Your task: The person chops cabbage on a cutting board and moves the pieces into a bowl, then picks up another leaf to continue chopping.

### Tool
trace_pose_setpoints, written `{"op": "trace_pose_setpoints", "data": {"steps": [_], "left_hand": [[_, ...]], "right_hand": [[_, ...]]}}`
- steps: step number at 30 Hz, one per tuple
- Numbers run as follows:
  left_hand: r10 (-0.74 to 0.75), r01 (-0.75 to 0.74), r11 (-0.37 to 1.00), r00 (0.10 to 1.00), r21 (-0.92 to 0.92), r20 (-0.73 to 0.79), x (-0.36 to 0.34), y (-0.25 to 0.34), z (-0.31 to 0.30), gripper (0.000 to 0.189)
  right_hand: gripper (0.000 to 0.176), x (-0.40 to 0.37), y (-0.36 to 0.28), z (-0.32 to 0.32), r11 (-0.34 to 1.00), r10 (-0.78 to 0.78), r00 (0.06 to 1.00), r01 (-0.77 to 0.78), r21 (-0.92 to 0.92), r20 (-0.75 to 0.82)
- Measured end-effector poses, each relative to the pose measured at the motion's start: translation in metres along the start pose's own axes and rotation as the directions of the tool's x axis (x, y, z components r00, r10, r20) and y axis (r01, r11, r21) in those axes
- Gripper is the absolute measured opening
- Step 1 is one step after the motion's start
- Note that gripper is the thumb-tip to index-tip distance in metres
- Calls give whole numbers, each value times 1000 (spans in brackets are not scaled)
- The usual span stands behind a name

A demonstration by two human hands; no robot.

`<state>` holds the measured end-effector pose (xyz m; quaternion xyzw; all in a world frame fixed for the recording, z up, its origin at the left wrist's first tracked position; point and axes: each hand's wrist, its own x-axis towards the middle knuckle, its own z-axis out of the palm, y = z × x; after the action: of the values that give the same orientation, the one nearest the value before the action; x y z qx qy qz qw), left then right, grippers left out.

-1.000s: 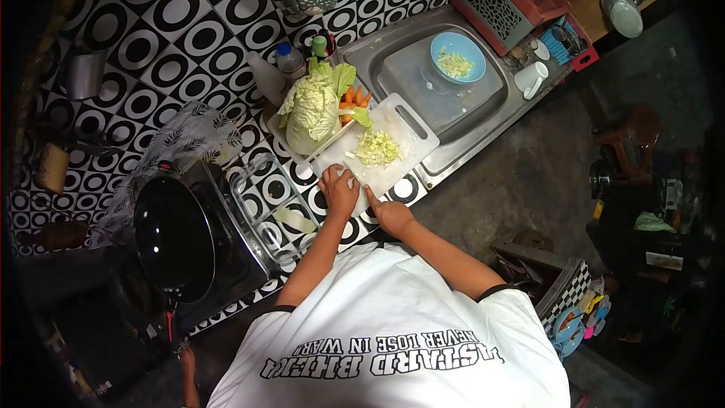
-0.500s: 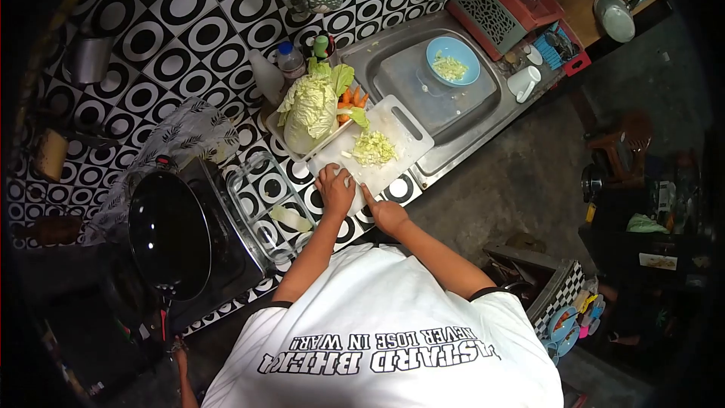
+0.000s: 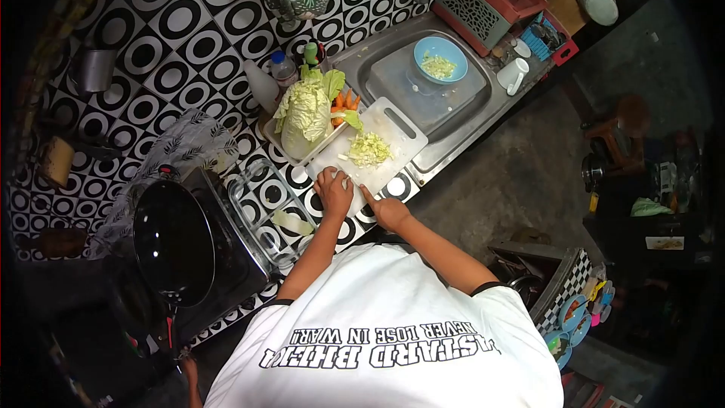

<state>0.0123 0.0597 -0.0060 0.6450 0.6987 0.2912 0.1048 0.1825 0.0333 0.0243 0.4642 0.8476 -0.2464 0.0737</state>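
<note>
My left hand [image 3: 334, 190] presses down on a pale piece of cabbage at the near end of the white cutting board [image 3: 394, 125]. My right hand [image 3: 389, 211] sits just beside it, closed around what looks like a knife, its slim tip pointing at the left hand. A pile of chopped cabbage [image 3: 368, 149] lies in the middle of the board. Behind the board, a whole napa cabbage [image 3: 305, 113] and carrots [image 3: 341, 100] rest in a white tray [image 3: 273, 136].
The board overhangs a steel sink [image 3: 453, 109] that holds a blue bowl [image 3: 440, 60] of chopped greens. A white mug [image 3: 513, 74] and red rack [image 3: 483, 4] stand beyond. A glass dish [image 3: 260, 204] and black wok [image 3: 174, 242] on a stove are at left.
Both hands stay at the near end of the board, barely shifting. The camera view has drifted slightly, so everything sits a little more to the left.
</note>
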Motion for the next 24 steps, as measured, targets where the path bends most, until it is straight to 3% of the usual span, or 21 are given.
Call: {"op": "trace_pose_setpoints", "data": {"steps": [13,24], "left_hand": [[23,-23,1000,999,1,-27,-3,-2,3,13],[24,-24,1000,999,-11,-33,-3,-2,4,13]], "right_hand": [[82,-25,-5,-20,1000,10,996,-8,-13,91],[82,-42,-2,-30,996,15,995,-24,88,95]]}}
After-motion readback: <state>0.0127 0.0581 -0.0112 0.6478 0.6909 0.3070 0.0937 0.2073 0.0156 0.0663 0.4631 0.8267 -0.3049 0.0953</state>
